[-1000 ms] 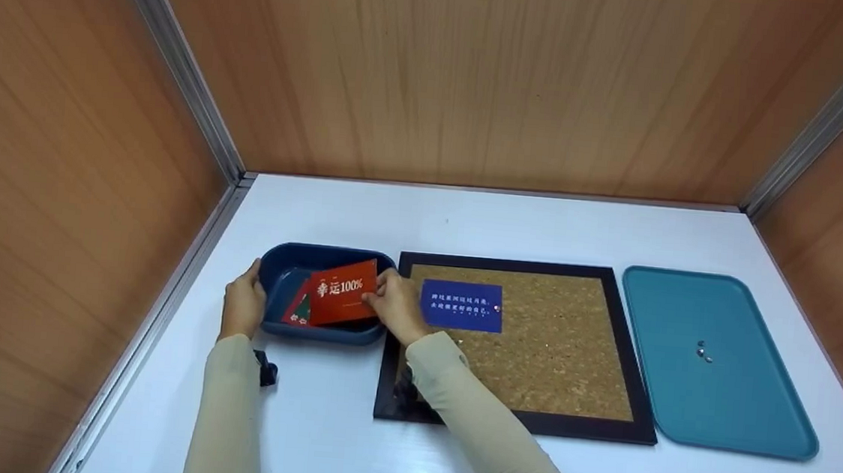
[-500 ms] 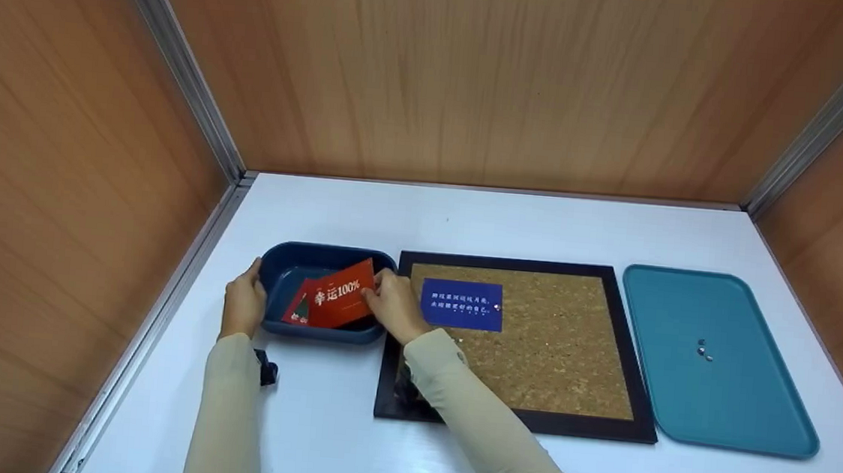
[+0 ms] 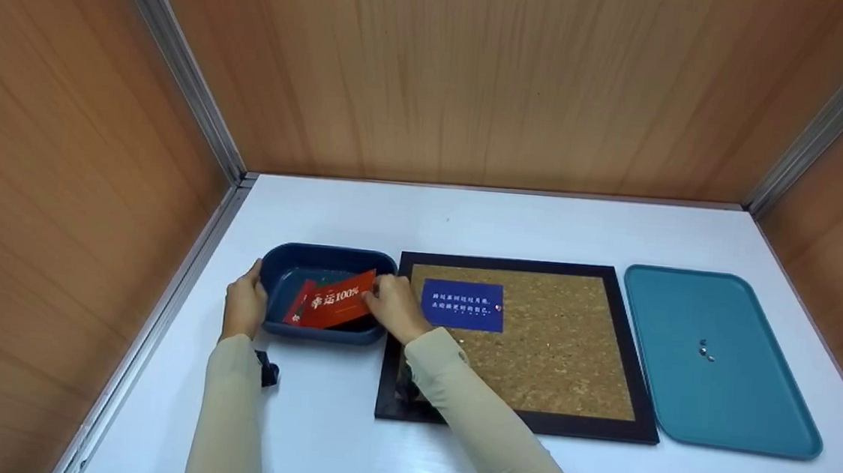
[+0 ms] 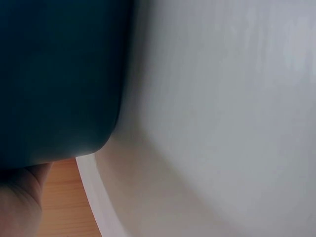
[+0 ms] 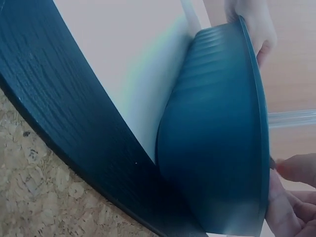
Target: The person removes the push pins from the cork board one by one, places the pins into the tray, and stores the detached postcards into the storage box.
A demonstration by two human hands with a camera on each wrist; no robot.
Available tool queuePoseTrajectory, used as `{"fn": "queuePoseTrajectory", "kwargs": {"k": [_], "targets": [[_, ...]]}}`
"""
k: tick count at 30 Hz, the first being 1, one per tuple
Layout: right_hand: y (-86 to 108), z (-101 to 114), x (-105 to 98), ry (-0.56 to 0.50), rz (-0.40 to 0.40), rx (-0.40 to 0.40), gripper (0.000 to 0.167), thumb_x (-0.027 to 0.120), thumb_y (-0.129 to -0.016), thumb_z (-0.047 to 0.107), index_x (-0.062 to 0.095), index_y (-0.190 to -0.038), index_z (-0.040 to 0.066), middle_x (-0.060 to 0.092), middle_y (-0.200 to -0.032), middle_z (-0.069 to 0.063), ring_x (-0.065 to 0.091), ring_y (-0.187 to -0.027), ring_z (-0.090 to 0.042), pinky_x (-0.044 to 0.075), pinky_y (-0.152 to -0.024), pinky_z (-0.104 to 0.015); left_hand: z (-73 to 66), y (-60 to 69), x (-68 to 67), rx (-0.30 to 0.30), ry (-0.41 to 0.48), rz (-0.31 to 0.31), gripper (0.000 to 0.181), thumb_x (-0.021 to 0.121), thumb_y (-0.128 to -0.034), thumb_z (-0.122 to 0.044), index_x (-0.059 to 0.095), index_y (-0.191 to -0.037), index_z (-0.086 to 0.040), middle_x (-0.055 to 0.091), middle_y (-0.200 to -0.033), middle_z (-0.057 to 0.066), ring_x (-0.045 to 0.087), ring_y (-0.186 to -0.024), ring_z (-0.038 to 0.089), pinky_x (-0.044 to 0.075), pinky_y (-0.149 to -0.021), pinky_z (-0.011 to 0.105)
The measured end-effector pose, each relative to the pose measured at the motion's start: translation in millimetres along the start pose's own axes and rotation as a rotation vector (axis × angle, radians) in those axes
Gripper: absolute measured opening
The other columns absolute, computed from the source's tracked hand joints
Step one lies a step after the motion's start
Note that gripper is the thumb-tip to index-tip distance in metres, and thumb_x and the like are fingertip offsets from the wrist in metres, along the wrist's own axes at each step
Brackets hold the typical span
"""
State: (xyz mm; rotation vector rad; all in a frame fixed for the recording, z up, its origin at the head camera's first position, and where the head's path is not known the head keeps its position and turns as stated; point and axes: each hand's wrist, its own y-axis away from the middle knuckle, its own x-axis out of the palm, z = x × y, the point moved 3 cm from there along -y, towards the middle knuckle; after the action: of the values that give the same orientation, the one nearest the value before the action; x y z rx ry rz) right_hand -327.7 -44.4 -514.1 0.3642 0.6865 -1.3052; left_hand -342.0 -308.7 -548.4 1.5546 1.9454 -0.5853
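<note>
In the head view, my right hand (image 3: 397, 308) pinches the right end of a red card (image 3: 340, 299) with white lettering, tilted inside a dark blue plastic basin (image 3: 292, 252). Beneath that card lies another red card (image 3: 297, 303), mostly covered. My left hand (image 3: 243, 304) holds the basin's left end; the right wrist view shows this hand (image 5: 254, 27) at the rim, and the left wrist view shows only part of it below the wall. Right of the basin, a purple-blue card (image 3: 461, 305) lies on a black-framed cork board (image 3: 555, 352), with a small shiny pin at its right edge.
A teal tray (image 3: 724, 411) with several small shiny pieces (image 3: 704, 350) stands right of the cork board. The board's frame (image 3: 509, 264) sits close against the basin. Wooden panels (image 3: 494, 84) enclose the white table (image 3: 331, 432) at the back and sides.
The red card in my right hand has tipped lower in the basin, its upper right corner dropping. A bit of green now shows behind its upper edge. My left hand stays at the basin.
</note>
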Motion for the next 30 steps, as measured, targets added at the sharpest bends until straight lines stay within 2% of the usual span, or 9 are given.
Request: {"fn": "queuePoseTrajectory", "kwargs": {"k": [9, 13, 15, 17, 22, 24, 27, 30], "targets": [[0.9, 0.1, -2.5, -0.003, 0.013, -0.02, 0.013, 0.066, -0.087, 0.004, 0.071, -0.096, -0.004, 0.073, -0.094, -0.015, 0.065, -0.073, -0.014, 0.052, -0.059, -0.02, -1.4, 0.5, 0.2, 0.01, 0.001, -0.007, 0.048, 0.025, -0.1026, -0.006, 0.027, -0.151, -0.005, 0.03, -0.154, 0.015, 0.028, -0.143, 0.029, 0.026, -0.117, 0.045], [1.8, -0.9, -3.6, -0.005, 0.005, -0.047, 0.012, 0.069, -0.086, 0.004, 0.073, -0.094, -0.004, 0.074, -0.093, -0.015, 0.069, -0.078, -0.019, 0.055, -0.062, -0.023, -1.4, 1.7, -0.4, 0.028, -0.013, -0.015, 0.049, 0.026, -0.1025, -0.006, 0.027, -0.151, -0.006, 0.032, -0.152, 0.017, 0.039, -0.136, 0.028, 0.033, -0.114, 0.044], [1.9, -2.2, -3.3, -0.034, 0.016, -0.034, 0.012, 0.068, -0.086, 0.004, 0.074, -0.093, -0.004, 0.074, -0.09, -0.014, 0.069, -0.075, -0.017, 0.055, -0.061, -0.022, -1.7, 2.8, -1.1, 0.043, -0.025, -0.024, 0.048, 0.027, -0.1023, -0.005, 0.028, -0.151, -0.006, 0.034, -0.151, 0.018, 0.043, -0.13, 0.028, 0.036, -0.111, 0.045], [2.1, -4.1, -4.1, -0.077, 0.034, -0.005, 0.01, 0.068, -0.087, 0.004, 0.074, -0.092, -0.003, 0.074, -0.087, -0.013, 0.067, -0.069, -0.014, 0.053, -0.058, -0.021, -2.6, 3.2, -0.9, 0.055, -0.039, -0.033, 0.048, 0.027, -0.1021, -0.005, 0.029, -0.15, -0.005, 0.035, -0.15, 0.019, 0.042, -0.132, 0.027, 0.036, -0.112, 0.046], [2.8, -7.4, -5.5, -0.193, 0.089, 0.083, 0.007, 0.067, -0.087, 0.004, 0.072, -0.089, 0.0, 0.072, -0.083, -0.012, 0.059, -0.061, -0.007, 0.05, -0.054, -0.018, -2.7, 4.5, -0.7, 0.032, -0.08, -0.042, 0.048, 0.029, -0.1022, -0.009, 0.031, -0.15, -0.008, 0.038, -0.149, 0.018, 0.044, -0.133, 0.029, 0.039, -0.109, 0.049], [2.7, -8.0, -6.5, -0.227, 0.103, 0.099, 0.007, 0.067, -0.088, 0.004, 0.072, -0.09, -0.001, 0.072, -0.084, -0.013, 0.062, -0.062, -0.01, 0.051, -0.054, -0.019, -3.0, 4.5, -1.2, 0.028, -0.113, -0.05, 0.048, 0.03, -0.1022, -0.011, 0.032, -0.15, -0.009, 0.04, -0.148, 0.019, 0.048, -0.129, 0.03, 0.043, -0.103, 0.051], [2.7, -9.3, -8.5, -0.274, 0.118, 0.109, 0.009, 0.065, -0.088, 0.004, 0.071, -0.092, -0.002, 0.072, -0.086, -0.015, 0.068, -0.068, -0.02, 0.055, -0.056, -0.021, -4.3, 3.8, -2.9, 0.044, -0.174, -0.061, 0.047, 0.032, -0.1022, -0.013, 0.035, -0.149, -0.008, 0.044, -0.144, 0.022, 0.057, -0.116, 0.035, 0.048, -0.091, 0.053], [3.4, -11.8, -11.1, -0.314, 0.135, 0.113, 0.012, 0.063, -0.09, 0.003, 0.069, -0.097, -0.003, 0.071, -0.089, -0.016, 0.069, -0.071, -0.026, 0.056, -0.056, -0.023, -6.4, 3.6, -5.0, 0.072, -0.239, -0.053, 0.047, 0.035, -0.1028, -0.018, 0.035, -0.148, -0.005, 0.046, -0.14, 0.026, 0.058, -0.114, 0.041, 0.048, -0.09, 0.057]]}}
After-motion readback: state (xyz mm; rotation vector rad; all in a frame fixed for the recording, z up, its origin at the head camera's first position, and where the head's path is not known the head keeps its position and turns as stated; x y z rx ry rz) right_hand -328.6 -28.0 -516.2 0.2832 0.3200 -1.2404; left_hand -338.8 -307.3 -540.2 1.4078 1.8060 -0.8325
